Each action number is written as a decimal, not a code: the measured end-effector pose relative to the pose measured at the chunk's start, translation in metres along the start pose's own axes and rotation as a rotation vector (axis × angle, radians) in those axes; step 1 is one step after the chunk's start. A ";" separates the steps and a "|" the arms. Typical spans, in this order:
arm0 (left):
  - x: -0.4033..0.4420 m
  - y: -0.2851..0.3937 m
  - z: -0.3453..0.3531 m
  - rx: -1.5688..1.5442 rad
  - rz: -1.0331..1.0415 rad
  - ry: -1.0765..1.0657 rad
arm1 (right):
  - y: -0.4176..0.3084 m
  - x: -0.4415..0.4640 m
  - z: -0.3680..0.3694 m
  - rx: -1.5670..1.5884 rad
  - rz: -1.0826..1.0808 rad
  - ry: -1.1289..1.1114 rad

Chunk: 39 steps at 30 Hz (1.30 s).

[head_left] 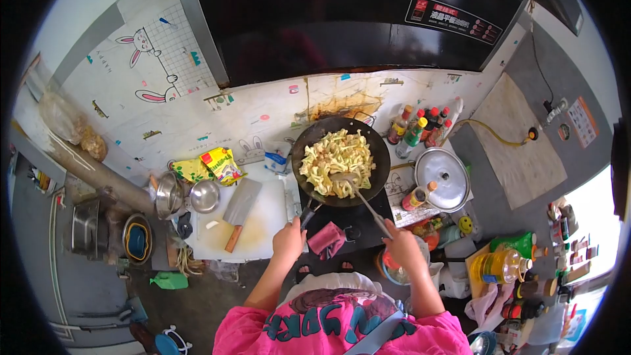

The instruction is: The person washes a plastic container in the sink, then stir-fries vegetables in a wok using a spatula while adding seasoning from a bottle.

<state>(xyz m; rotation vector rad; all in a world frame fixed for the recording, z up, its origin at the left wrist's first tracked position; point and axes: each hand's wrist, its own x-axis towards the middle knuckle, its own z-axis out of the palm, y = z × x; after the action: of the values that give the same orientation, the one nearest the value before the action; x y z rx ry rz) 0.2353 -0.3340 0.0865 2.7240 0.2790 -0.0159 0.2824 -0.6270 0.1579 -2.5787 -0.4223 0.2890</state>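
Note:
A dark wok point(309, 146) sits on the stove, heaped with pale yellow-green chopped food point(336, 156) that looks like vegetable pieces. My left hand point(288, 242) is closed round the wok's black handle point(307, 215). In my right hand point(402, 247) is the long handle of a metal spatula point(372, 209), its blade partly buried in the food at the near side of the wok. A pink folded cloth point(327, 240) lies on the dark stove top between my hands.
Left of the wok, a cleaver point(242, 202) lies on a white cutting board point(266, 230), with metal bowls point(205, 196) and a yellow packet point(223, 165) behind. Sauce bottles point(415, 131) and a metal lid point(442, 179) stand right. A range hood point(315, 26) hangs above.

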 end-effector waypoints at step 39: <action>0.000 0.000 0.003 0.029 0.012 0.012 | 0.006 0.118 0.028 0.200 -0.078 0.294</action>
<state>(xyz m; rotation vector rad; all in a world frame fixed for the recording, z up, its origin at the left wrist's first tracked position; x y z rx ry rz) 0.2356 -0.3348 0.0836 2.7554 0.2681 -0.0004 0.3852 -0.5781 0.1165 -2.3530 -0.3640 -0.0730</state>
